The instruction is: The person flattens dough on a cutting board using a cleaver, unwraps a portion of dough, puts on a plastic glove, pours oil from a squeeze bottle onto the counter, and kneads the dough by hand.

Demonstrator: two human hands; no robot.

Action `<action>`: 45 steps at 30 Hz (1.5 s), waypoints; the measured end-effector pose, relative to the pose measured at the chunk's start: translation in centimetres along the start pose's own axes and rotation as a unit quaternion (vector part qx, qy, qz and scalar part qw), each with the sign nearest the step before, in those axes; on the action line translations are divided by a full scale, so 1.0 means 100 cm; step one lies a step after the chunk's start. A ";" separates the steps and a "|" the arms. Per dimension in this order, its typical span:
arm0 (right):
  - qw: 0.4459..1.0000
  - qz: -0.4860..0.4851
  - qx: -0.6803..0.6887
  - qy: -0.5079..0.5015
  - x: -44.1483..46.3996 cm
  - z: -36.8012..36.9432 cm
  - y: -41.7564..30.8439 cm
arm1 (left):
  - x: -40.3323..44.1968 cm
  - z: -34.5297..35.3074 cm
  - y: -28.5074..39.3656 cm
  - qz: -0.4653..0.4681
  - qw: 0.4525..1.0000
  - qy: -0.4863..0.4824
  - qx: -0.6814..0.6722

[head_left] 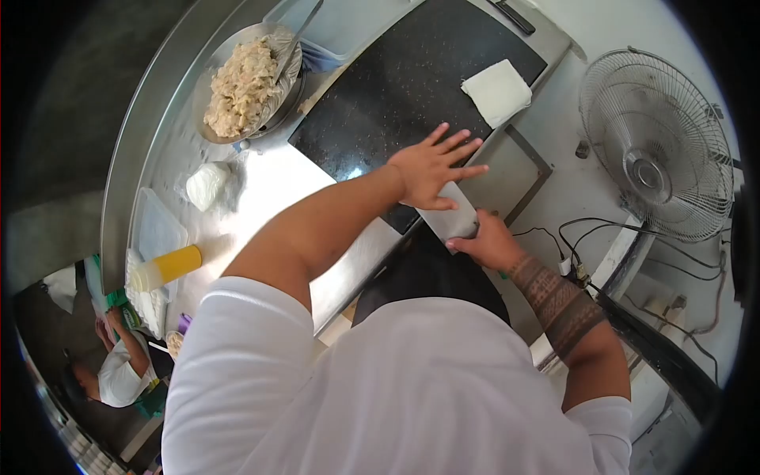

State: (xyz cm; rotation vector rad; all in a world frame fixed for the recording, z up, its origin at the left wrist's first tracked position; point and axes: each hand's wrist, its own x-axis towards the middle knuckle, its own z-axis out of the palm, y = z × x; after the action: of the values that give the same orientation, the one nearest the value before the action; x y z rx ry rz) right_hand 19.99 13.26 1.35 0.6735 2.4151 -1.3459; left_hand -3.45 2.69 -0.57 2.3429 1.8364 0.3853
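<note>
My left hand point(434, 170) reaches across the near corner of a black griddle-like slab point(396, 87), palm down, fingers spread. Its thumb overlaps a pale grey, flat rectangular piece point(457, 212); contact there cannot be made out. That piece is held by my right hand point(487, 240) at its lower right end, with thumb on one side and fingers on the other. Its other end lies under my left hand, by the slab's edge. A folded white cloth point(498, 92) rests on the slab's right edge, beyond my hands.
At upper left, a bowl point(207, 89) holds a chunky pale mixture and a utensil. A white bundle point(207, 187) and yellow bottle point(179, 264) are on the metal counter. To the right are a fan point(649, 168) and black cables. Another person point(127, 366) is at lower left.
</note>
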 end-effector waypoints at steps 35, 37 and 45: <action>0.998 -0.002 0.038 -0.048 0.024 -0.010 -0.005 | -0.007 -0.006 -0.010 -0.083 0.996 0.033 -0.009; 0.996 0.033 0.069 -0.054 0.027 -0.038 -0.007 | 0.016 -0.003 -0.014 -0.081 0.995 0.054 -0.004; 0.987 -0.083 -0.136 -0.008 0.098 -0.107 -0.011 | 0.050 -0.009 -0.073 -0.174 0.960 0.179 0.124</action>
State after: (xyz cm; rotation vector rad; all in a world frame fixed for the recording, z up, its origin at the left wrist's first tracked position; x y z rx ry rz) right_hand 10.83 24.46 3.11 0.3973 2.6221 -1.0428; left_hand -9.44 9.26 -1.13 2.1326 2.5468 0.5939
